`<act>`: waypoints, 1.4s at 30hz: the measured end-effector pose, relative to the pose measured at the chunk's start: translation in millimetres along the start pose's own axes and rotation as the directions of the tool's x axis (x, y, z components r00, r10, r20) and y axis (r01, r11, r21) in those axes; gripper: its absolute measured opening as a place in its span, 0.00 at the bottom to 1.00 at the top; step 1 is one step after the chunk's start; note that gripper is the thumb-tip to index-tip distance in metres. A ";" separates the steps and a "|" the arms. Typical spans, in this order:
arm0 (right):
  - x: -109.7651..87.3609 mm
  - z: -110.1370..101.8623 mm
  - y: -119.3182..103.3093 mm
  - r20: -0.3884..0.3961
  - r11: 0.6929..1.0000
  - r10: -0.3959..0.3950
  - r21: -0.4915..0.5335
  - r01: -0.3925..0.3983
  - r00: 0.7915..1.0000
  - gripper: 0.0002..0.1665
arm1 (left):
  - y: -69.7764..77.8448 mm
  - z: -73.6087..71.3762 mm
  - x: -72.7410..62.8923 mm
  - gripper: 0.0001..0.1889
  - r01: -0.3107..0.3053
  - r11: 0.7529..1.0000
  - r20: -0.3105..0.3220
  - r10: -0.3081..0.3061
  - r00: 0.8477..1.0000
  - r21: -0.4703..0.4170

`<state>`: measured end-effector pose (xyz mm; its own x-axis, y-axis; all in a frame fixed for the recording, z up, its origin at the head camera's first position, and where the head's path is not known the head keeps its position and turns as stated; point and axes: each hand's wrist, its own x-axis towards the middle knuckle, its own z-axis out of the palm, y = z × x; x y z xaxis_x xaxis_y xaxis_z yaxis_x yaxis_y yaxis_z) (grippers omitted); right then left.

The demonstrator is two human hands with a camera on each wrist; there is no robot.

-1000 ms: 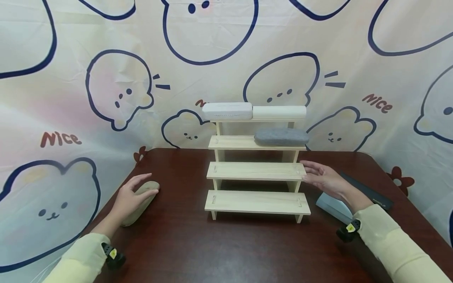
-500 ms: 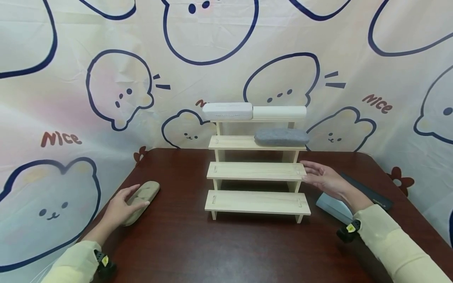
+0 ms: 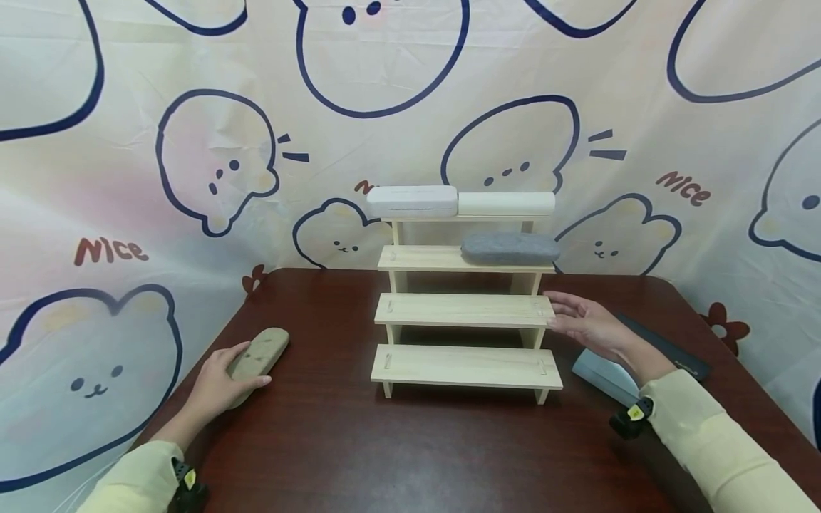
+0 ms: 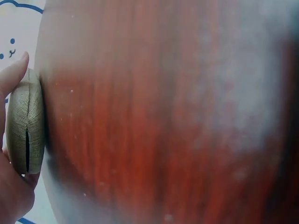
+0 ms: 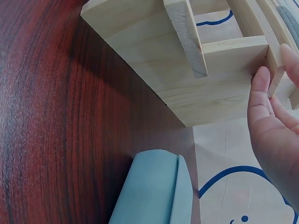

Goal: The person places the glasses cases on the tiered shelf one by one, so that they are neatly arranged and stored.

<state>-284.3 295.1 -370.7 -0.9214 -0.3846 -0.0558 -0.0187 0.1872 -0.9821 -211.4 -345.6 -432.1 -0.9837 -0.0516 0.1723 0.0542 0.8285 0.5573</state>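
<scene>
At the left of the table a beige fabric glasses case (image 3: 264, 349) lies slantwise, its opening seam visible in the left wrist view. My left hand (image 3: 221, 381) grips it across its near half, thumb along the right edge and fingers at the left side. A pale wooden four-step display rack (image 3: 465, 367) stands in the middle. The right hand (image 3: 593, 329) pinches the right end of its second step from the bottom, and in the right wrist view the thumb and fingertips (image 5: 261, 81) sit on either side of the board.
A white glasses case (image 3: 412, 201) and a white roll-shaped case (image 3: 507, 204) sit on the top step. One step lower is a grey felt case (image 3: 510, 248). Right of the rack, under the forearm, lie a light blue case (image 3: 606, 376) and a dark flat case (image 3: 667, 345).
My left hand has come down and back along the beige glasses case and closed its fingers about it. The case, the rack and the right hand have stayed put.
</scene>
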 end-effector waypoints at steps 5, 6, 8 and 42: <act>0.2 -0.3 0.0 -0.003 1.000 0.000 0.000 0.000 1.000 0.45 | 0.5 1.7 -0.4 0.50 0.020 1.000 -0.015 -0.021 1.000 -0.014; 0.3 -0.5 0.3 -0.004 1.000 0.002 0.001 -0.002 1.000 0.45 | 0.7 2.2 -0.7 0.50 0.026 1.000 -0.017 -0.027 1.000 -0.016; 0.5 -0.7 0.7 -0.005 1.000 0.003 0.004 -0.003 1.000 0.45 | 0.6 3.0 -0.9 0.50 0.039 0.999 -0.021 -0.039 0.999 -0.020; 0.4 0.0 1.1 -0.014 1.000 0.007 0.007 -0.007 1.000 0.45 | 0.6 -4.4 -0.9 0.43 0.054 0.995 -0.137 -0.065 0.988 -0.081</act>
<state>-284.7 295.2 -371.8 -0.9269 -0.3704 -0.0606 -0.0092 0.1838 -0.9829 -209.7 -347.5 -428.4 -0.9525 -0.1812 0.2449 0.0143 0.7764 0.6301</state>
